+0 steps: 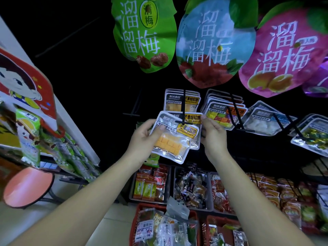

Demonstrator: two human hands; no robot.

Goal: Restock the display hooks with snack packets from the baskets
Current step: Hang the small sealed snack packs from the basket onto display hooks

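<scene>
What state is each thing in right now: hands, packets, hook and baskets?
Hook, already carries several packets.
Mango packets, two stacked, held up at the hook's tip.
Left hand, grips their left edge.
Right hand, pinches their right edge.
Red basket, on the floor, holds assorted packets.

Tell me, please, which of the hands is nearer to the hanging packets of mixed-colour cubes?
Right. The right hand sits just below and left of the mixed-colour packets; the left hand is farther left, beyond the mango packet that both hands hold.
</scene>
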